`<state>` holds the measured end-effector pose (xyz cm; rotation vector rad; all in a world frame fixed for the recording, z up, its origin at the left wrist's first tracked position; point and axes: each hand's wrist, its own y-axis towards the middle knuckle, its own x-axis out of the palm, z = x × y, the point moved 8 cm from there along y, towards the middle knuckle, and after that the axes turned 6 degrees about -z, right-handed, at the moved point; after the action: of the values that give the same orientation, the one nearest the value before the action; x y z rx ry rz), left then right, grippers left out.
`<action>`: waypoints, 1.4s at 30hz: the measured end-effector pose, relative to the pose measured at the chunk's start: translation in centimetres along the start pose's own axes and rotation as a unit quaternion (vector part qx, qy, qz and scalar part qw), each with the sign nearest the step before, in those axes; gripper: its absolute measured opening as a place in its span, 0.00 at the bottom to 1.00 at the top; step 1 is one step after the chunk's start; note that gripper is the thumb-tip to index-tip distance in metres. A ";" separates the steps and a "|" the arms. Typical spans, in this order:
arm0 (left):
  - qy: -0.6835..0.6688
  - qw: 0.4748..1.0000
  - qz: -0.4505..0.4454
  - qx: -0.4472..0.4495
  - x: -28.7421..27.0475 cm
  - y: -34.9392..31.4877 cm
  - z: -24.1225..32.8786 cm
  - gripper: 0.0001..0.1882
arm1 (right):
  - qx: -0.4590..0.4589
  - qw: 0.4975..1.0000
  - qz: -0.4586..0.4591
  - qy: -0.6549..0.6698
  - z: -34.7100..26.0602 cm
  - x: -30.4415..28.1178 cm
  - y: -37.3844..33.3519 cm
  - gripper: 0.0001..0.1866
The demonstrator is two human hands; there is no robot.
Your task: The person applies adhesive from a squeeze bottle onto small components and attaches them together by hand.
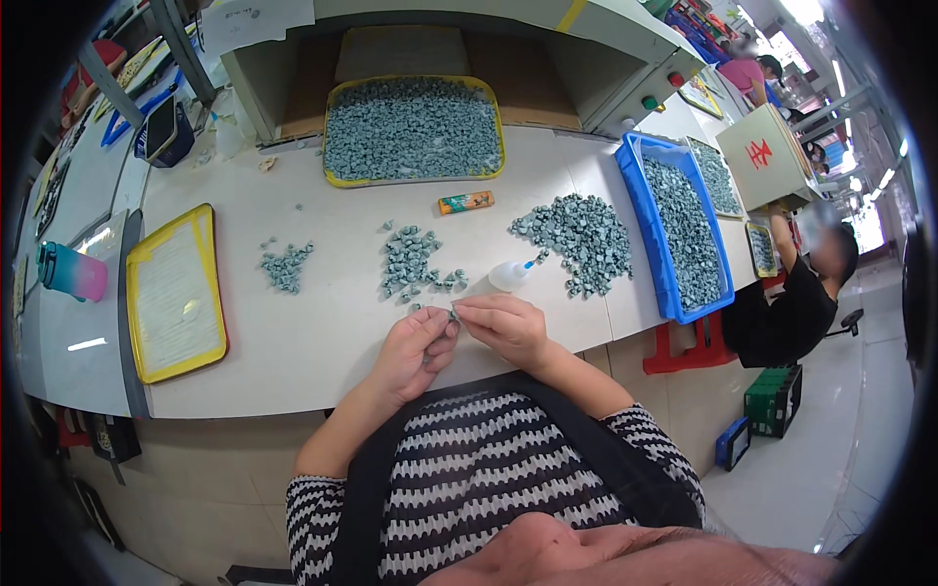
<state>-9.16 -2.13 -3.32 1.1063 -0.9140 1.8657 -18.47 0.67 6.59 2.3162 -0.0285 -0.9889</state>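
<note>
My left hand [422, 344] and my right hand [506, 325] meet fingertip to fingertip just above the table's near edge. Both are closed in a pinch around a small grey-green piece [452, 314], mostly covered by the fingers. Just beyond them lies a loose group of similar pieces [408, 259]. A white squeeze bottle [508, 276] with a blue tip lies tilted by my right hand. Further right spreads a larger heap of pieces [586, 239], and a smaller cluster [285, 266] sits to the left.
A yellow-rimmed tray [328, 161] full of pieces stands at the back, before an open-fronted box. An orange tube [466, 202] lies nearby. At right is a blue bin [668, 283] of pieces; at left, a yellow-edged tray [217, 293] and a bottle [73, 273]. A person [796, 308] sits at far right.
</note>
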 end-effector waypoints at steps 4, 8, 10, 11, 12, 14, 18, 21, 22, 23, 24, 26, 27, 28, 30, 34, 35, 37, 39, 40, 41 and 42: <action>0.004 1.000 0.004 -0.002 -0.2 0.0 0.0 0.06 | 0.000 1.000 0.007 -0.006 0.0 0.2 -0.1 0.14; 0.001 1.000 0.004 -0.005 -0.2 0.0 -0.1 0.06 | 0.002 1.000 0.010 0.000 0.0 0.3 -0.4 0.13; -0.008 1.000 0.000 -0.008 -0.2 0.0 -0.1 0.06 | -0.002 1.000 0.016 0.000 -0.2 0.2 -0.3 0.13; -0.009 1.000 0.001 -0.007 -0.3 0.0 -0.2 0.06 | -0.008 1.000 0.014 -0.001 -0.3 0.2 -0.2 0.12; -0.010 1.000 -0.005 -0.002 -0.4 0.0 -0.2 0.06 | -0.014 1.000 0.011 -0.002 -0.3 0.2 -0.1 0.12; -0.011 1.000 -0.009 0.004 -0.4 0.0 -0.1 0.06 | -0.022 1.000 0.013 -0.001 -0.6 0.2 0.0 0.12; 0.015 1.000 -0.003 0.019 -0.3 -0.1 0.2 0.06 | -0.049 0.999 0.019 0.009 -0.8 0.2 0.1 0.11; 0.047 0.998 0.007 0.033 -0.3 -0.1 0.5 0.07 | -0.060 0.998 0.018 0.009 -1.0 0.1 0.2 0.09; 0.061 0.997 0.012 0.036 -0.4 -0.1 0.5 0.07 | -0.060 0.998 0.018 0.009 -1.0 0.1 0.1 0.09; 0.061 0.997 0.012 0.036 -0.4 -0.1 0.5 0.07 | -0.061 0.998 0.019 0.007 -1.0 0.1 0.0 0.08; 0.053 0.998 0.000 0.032 -0.2 -0.1 0.4 0.07 | -0.062 0.998 0.021 0.005 -1.1 0.1 -0.1 0.08; 0.046 0.998 -0.012 0.028 0.0 -0.1 0.3 0.08 | -0.050 0.998 0.044 0.017 -1.1 -0.1 -0.2 0.08; 0.027 0.999 -0.025 0.022 0.2 0.1 0.2 0.06 | -0.037 0.997 0.067 0.030 -0.9 -0.3 -0.3 0.08; 0.008 0.999 -0.039 0.016 0.4 0.1 0.1 0.05 | -0.038 0.997 0.067 0.030 -0.9 -0.2 -0.3 0.08; 0.006 0.999 -0.030 0.016 0.5 0.0 0.1 0.05 | -0.047 0.995 0.079 0.035 -1.1 -0.3 -0.5 0.08; -0.004 1.000 -0.023 0.016 0.3 -0.1 0.1 0.05 | -0.069 0.996 0.052 0.001 -1.9 -0.4 0.1 0.08; -0.005 1.000 -0.023 0.015 0.2 -0.1 0.0 0.05 | -0.075 0.996 0.054 -0.011 -2.1 -0.4 0.1 0.09; -0.011 0.999 -0.030 0.014 0.3 -0.1 0.1 0.05 | -0.081 0.995 0.055 -0.023 -2.3 -0.4 0.2 0.09; 0.010 0.999 -0.023 0.026 0.1 -0.1 0.2 0.06 | -0.068 0.996 0.057 -0.002 -2.1 -0.4 0.3 0.07; 0.032 0.999 -0.017 0.038 0.0 -0.2 0.3 0.07 | -0.068 0.996 0.057 -0.002 -2.0 -0.3 0.3 0.07; 0.032 0.999 -0.017 0.038 0.1 -0.2 0.4 0.07 | -0.068 0.996 0.056 0.009 -1.9 -0.3 0.3 0.07; 0.044 0.998 -0.017 0.046 0.1 -0.3 0.6 0.07 | -0.067 0.996 0.055 0.020 -1.8 -0.3 0.3 0.06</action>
<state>-8.77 -2.48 -2.93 1.0786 -0.7606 1.9297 -17.47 1.43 7.92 2.1868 -0.0717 -0.8633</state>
